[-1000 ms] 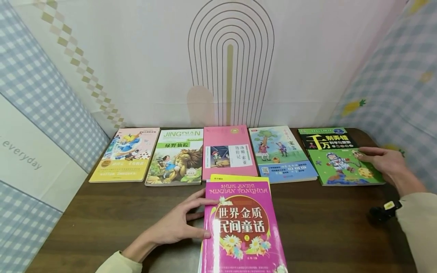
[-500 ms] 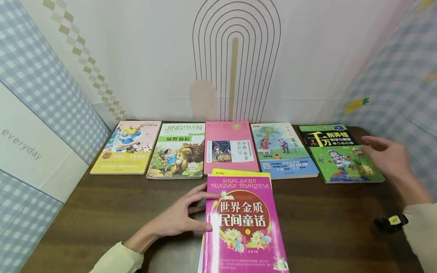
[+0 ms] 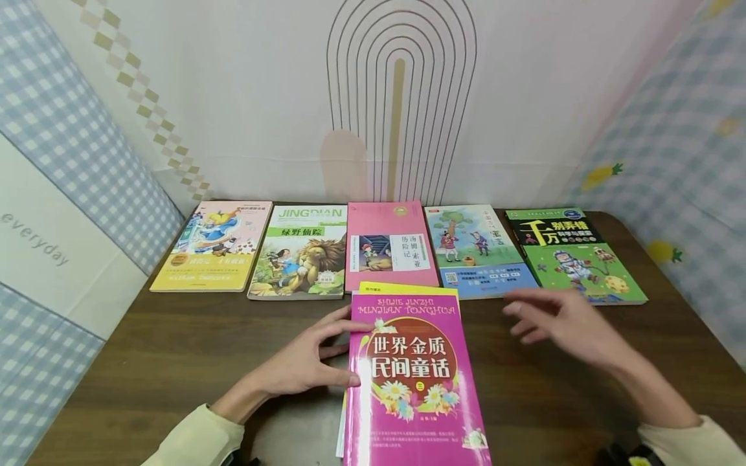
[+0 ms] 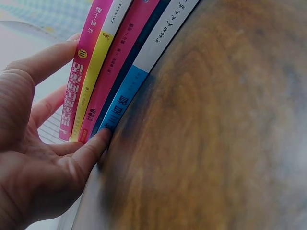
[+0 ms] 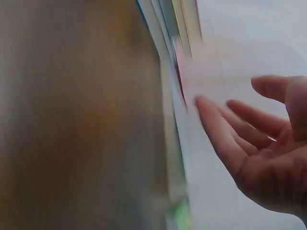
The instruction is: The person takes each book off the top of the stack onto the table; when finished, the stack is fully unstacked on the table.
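Observation:
A stack of several books lies at the front middle of the table, a magenta book (image 3: 416,388) on top and a yellow one (image 3: 402,288) peeking out behind it. My left hand (image 3: 309,359) rests against the stack's left side, thumb and fingertips touching the spines. Below the magenta spine (image 4: 79,72), the left wrist view shows yellow, pink and blue-and-white spines (image 4: 127,91). To the right of the stack, my right hand (image 3: 571,323) is in the air over the table with loosely bent fingers and holds nothing; the right wrist view shows its fingers (image 5: 223,139) apart from the books.
Along the back of the brown table (image 3: 175,369) lies a row of several books: Alice-type pink-and-yellow (image 3: 212,249), lion cover (image 3: 300,252), pink (image 3: 390,220), blue-and-green (image 3: 480,252), and green-and-black (image 3: 577,259). A patterned cloth (image 3: 245,97) hangs behind them.
My right hand has left the green-and-black book and moved left and toward the stack. My left hand stays at the stack's side.

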The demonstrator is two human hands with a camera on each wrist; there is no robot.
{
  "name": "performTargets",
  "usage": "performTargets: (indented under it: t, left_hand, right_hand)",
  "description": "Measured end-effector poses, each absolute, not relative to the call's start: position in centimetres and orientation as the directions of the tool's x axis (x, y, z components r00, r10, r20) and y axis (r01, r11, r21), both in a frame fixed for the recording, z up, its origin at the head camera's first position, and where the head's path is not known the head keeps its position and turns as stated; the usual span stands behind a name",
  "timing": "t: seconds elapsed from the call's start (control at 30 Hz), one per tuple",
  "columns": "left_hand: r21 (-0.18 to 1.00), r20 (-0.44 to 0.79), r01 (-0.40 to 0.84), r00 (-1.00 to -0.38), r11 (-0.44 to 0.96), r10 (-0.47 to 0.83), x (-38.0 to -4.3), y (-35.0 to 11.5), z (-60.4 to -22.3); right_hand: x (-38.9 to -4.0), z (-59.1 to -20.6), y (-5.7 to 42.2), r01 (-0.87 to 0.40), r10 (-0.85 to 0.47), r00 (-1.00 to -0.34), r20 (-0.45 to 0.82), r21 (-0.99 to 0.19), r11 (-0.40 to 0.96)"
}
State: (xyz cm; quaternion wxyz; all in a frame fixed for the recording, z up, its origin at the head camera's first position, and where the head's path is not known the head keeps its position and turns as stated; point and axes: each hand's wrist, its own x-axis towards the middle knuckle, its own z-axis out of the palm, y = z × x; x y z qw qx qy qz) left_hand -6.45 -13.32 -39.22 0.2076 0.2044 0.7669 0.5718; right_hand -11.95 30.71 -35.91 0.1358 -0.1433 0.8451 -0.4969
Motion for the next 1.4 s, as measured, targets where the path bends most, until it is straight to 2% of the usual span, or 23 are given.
performTargets:
  t: [0.1,0.2,0.33,0.77,1.1,1.4]
  left_hand:
    - [0.964,-0.084,0.074,-0.827,0.257,0.555,-6.5,-13.3,-39.2]
    - [0.967,-0.090,0.061,-0.826,0.247,0.556,-6.5,-13.2,-39.2]
    - [0.970,-0.097,0.045,-0.828,0.238,0.552,-6.5,-13.2,-39.1]
    - [0.970,-0.127,0.009,-0.831,0.241,0.542,-6.0,-12.7,-38.4]
    - [0.958,-0.141,0.020,-0.835,0.285,0.532,-4.6,-11.4,-37.5]
    - [0.929,-0.160,0.028,-0.868,0.369,0.470,-3.9,-10.6,-37.2]
  right_hand:
    - [-10.5,-36.7,27.9,0.030,-0.465,-0.860,-0.209,-0.931,0.363]
    - [-9.7,-37.3,25.8,0.136,-0.512,-0.808,-0.291,-0.938,0.319]
    - [-9.2,-37.8,24.4,0.221,-0.506,-0.794,-0.337,-0.935,0.276]
    - [-8.2,-38.1,24.0,0.223,-0.449,-0.832,-0.327,-0.937,0.269]
    - [-7.6,-38.4,25.2,0.264,-0.460,-0.812,-0.360,-0.929,0.261]
    - [-7.6,-38.5,25.5,0.282,-0.488,-0.792,-0.366,-0.929,0.239]
